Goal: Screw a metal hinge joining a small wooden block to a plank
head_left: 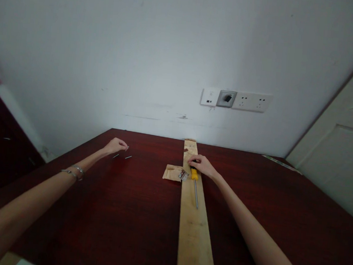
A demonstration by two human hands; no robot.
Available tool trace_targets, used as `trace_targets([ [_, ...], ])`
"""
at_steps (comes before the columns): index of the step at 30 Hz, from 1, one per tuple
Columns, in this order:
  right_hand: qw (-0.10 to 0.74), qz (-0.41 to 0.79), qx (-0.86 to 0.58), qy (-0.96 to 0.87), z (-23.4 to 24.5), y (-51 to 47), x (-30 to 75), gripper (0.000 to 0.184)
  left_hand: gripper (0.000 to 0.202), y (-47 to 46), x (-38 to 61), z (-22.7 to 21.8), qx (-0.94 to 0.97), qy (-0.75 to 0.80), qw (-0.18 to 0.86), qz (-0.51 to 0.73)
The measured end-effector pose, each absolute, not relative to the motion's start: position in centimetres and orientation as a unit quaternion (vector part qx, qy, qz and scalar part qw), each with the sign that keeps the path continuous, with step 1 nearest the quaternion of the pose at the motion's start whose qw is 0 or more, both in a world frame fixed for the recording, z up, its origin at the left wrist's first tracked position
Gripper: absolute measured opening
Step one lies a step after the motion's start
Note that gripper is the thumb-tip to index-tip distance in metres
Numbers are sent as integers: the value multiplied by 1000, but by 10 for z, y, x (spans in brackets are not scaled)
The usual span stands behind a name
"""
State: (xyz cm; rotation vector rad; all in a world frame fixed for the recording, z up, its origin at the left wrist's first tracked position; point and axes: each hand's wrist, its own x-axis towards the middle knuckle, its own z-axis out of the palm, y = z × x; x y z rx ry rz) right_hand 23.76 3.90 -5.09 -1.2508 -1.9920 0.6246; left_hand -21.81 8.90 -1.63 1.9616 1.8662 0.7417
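Our left hand (117, 146) is near the table's back-left corner, left of centre in the frame, fingertips pinched narrow; we cannot tell whether they hold anything. Two thin metal pins (128, 157) lie just below it. Our right hand (202, 166), right of centre, grips the dark end of a yellow screwdriver (194, 174), its shaft pointing down the frame along a wooden board (196, 237). That board runs from the table's back edge to the frame's bottom. A brown paper piece (171, 173) and small metal pieces (183, 174) sit at its left edge. Broad stretches of red table (132, 215) flank the board, giving us sideways room.
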Motion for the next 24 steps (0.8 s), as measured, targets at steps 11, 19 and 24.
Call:
trace_targets([
  [11,355,236,-492,-760,-51,36,240,44,11,87,-220,-23,701,667,176,179],
  [19,359,209,-518,-747,-54,39,237,61,7,87,-218,-16,720,651,170,171],
  [24,322,159,-547,-756,-49,34,236,69,10,89,-214,-10,728,647,164,157],
])
